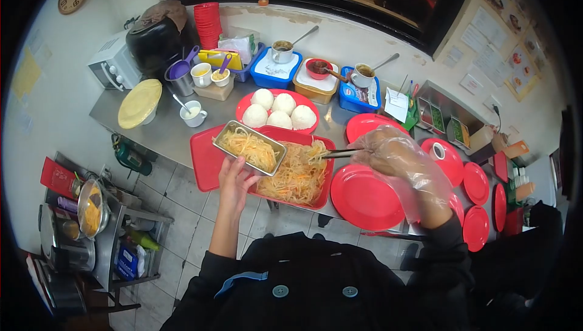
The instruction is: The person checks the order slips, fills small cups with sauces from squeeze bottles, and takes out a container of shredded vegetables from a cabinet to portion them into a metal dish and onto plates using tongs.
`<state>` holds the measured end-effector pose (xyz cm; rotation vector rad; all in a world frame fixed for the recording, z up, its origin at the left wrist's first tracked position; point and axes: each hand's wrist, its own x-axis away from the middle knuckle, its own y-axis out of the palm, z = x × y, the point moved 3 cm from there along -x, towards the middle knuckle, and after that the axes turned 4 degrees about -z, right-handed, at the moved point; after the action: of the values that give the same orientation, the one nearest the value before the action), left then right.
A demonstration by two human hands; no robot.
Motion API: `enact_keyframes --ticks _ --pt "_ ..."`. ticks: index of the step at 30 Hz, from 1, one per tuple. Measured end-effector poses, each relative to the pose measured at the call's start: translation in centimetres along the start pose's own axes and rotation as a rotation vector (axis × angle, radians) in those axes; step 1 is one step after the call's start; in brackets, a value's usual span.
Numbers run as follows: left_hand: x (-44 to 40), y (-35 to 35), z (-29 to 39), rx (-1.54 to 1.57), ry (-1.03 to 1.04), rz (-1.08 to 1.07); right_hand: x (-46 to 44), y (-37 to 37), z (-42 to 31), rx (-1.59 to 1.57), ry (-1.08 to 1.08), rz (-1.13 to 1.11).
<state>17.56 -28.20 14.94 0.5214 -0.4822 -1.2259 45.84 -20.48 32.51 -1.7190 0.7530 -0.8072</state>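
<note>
My left hand (pixel 235 179) holds a small metal loaf pan (pixel 280 162) from below, tilted, with pale noodles and shreds (pixel 250 148) inside. A clear plastic glove covers my right hand (pixel 385 154), which is closed around metal tongs (pixel 343 153). The tips of the tongs are in a clump of noodles (pixel 316 151) at the right side of a red tray (pixel 328 185). More noodles mixed with orange shreds fill that tray, and the pan overhangs its left part. Beside the tray, below my right hand, lies a red plate (pixel 367 197).
Behind the tray, a red oval plate (pixel 313 126) bears several white rice mounds. Blue tubs (pixel 276 69) and sauce pots (pixel 363 76) line the wall. More red plates (pixel 475 182) lie to the right. At the lower left stands a cart (pixel 124 209) with a bowl (pixel 94 209).
</note>
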Motion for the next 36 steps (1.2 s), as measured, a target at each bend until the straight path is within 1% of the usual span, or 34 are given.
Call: enact_keyframes --ticks 2,3,5,6,8,9,11,12,14,15,16,18,19,21,22,23,24,33,36 --pt "-0.2 0.0 -0.2 -0.003 -0.016 0.021 -0.3 1.9 1.0 0.02 -0.072 0.001" --pt "-0.2 0.0 -0.2 -0.001 -0.014 0.023 -0.1 2.2 1.5 0.021 -0.075 0.0" --pt "-0.1 0.1 -0.1 -0.023 -0.025 0.042 0.3 1.9 1.4 -0.022 -0.173 0.092" --pt "-0.1 0.1 -0.2 -0.022 -0.023 0.044 0.3 1.3 1.1 -0.021 -0.176 0.091" --pt "-0.4 0.0 -0.5 -0.089 -0.027 0.055 0.8 -1.2 0.9 -0.123 0.016 -0.025" --pt "-0.5 0.0 -0.6 -0.088 -0.025 0.056 1.4 -2.6 0.1 -0.122 0.014 -0.024" --pt "-0.6 0.2 -1.0 -0.116 -0.081 0.033 2.6 -5.5 -1.3 -0.168 0.07 0.099" --pt "-0.7 0.2 -1.1 -0.117 -0.078 0.033 2.6 -6.4 -1.6 -0.168 0.068 0.101" --pt "-0.8 0.8 -1.6 -0.118 -0.129 -0.052 2.3 -7.7 -1.7 -0.205 0.012 0.057" --pt "-0.8 1.2 -1.8 -0.088 -0.149 -0.096 2.0 -7.7 -1.7 -0.191 -0.105 0.106" --pt "-0.8 1.5 -2.1 -0.088 -0.15 -0.098 1.7 -7.8 -2.1 -0.191 -0.103 0.107" --pt "-0.3 3.6 -2.1 0.042 -0.142 -0.245 0.9 -7.4 -3.9 -0.087 -0.081 -0.005" --pt "0.2 4.6 -1.9 0.059 -0.153 -0.275 0.5 -6.7 -4.4 -0.087 -0.078 -0.002" --pt "1.2 6.0 -1.4 0.029 -0.141 -0.314 -0.1 -5.1 -5.3 -0.119 -0.282 0.085" --pt "1.6 6.4 -1.3 -0.001 -0.129 -0.348 0.1 -4.7 -5.7 -0.107 -0.336 0.093" --pt "1.6 6.4 -1.6 0.142 -0.165 -0.324 0.3 -4.6 -5.9 -0.103 -0.353 0.102" --pt "1.6 6.3 -1.5 0.144 -0.161 -0.322 0.4 -4.5 -6.1 -0.099 -0.362 0.112" --pt "1.9 5.5 -0.9 0.119 -0.149 -0.302 0.7 -5.4 -5.9 -0.035 -0.268 0.192" --pt "2.0 5.7 -0.8 0.054 -0.17 -0.314 0.8 -5.0 -6.1 -0.017 -0.264 0.195"
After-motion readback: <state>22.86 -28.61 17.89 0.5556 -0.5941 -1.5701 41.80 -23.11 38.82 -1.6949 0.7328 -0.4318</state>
